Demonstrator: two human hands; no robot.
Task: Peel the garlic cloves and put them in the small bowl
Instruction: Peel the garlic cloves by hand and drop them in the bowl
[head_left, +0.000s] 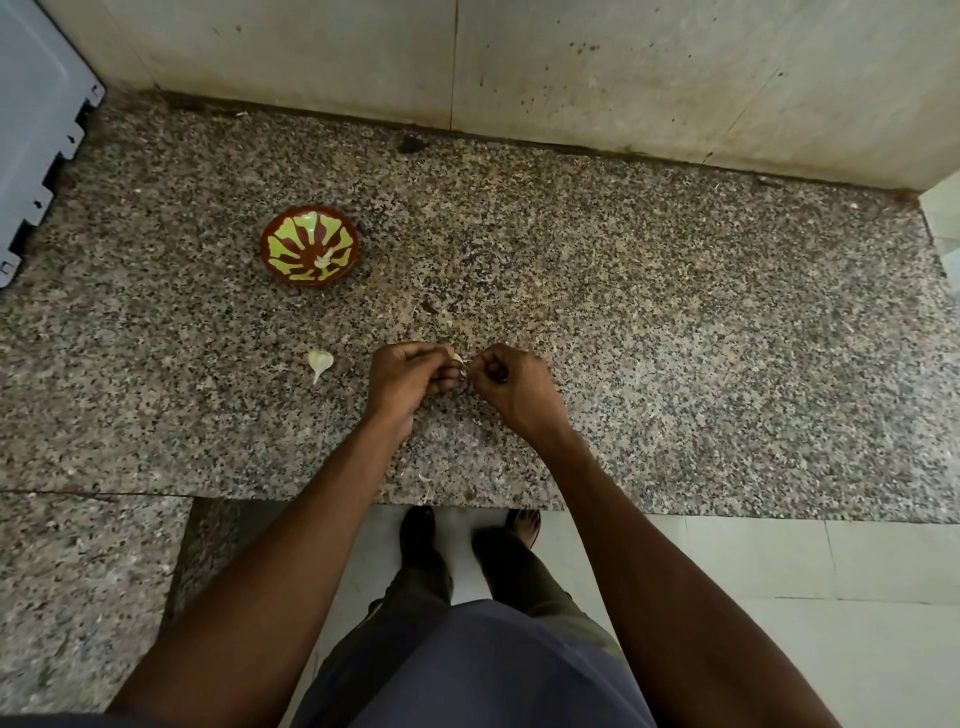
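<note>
Small bowl, red-brown with green pattern, sits on granite counter; pale peeled clove pieces lie inside. Left hand grips a garlic clove above the counter, right hand pinching its papery skin. One unpeeled clove lies left of the hands, below the bowl.

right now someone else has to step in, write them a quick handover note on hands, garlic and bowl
Left hand pinches a garlic clove just above the granite counter.
Right hand pinches at the clove's skin, mid-peel.
Small bowl sits far-left on the counter; pale pieces, seemingly peeled garlic, lie in it.
One loose clove lies left of the hands, apparently unpeeled.
Left to do: finish this clove, drop it in the bowl, then peel the loose one.
</note>
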